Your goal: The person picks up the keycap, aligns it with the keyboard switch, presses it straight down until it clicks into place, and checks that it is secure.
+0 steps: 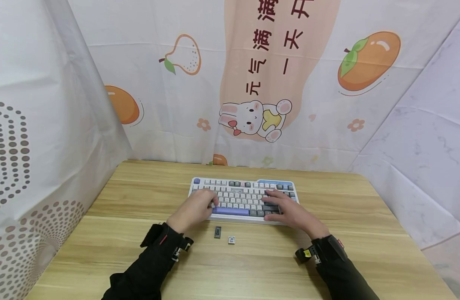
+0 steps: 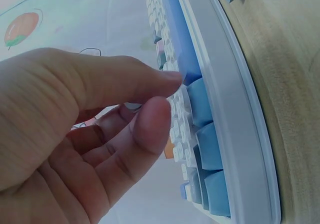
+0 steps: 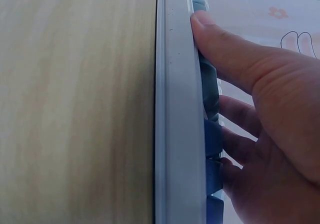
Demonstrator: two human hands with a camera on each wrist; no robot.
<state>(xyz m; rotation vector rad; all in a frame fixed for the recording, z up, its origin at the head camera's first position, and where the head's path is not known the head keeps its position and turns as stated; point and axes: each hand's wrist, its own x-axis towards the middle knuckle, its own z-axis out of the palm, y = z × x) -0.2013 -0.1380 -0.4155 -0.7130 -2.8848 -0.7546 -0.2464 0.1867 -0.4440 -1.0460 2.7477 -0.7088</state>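
A white keyboard (image 1: 252, 221) with white, grey and blue keycaps lies on the wooden table. Over its lower left part is my left hand (image 1: 195, 207), fingers curled, thumb and forefinger tips nearly meeting. A small pale piece (image 1: 212, 204) shows by those fingers; its kind is unclear, mostly hidden. In the left wrist view, that hand (image 2: 120, 129) hovers beside the blue bottom-row keys (image 2: 209, 144). My right hand (image 1: 291, 209) rests spread on the right part of the keyboard. Its thumb (image 3: 220, 41) touches the near edge in the right wrist view.
On the table before the keyboard lie two loose keycaps, one dark and oblong (image 1: 217, 232), one whitish and square (image 1: 231, 240). A printed cloth (image 1: 170, 137) hangs behind the table, and pale cloth (image 1: 61, 125) hangs along the left side.
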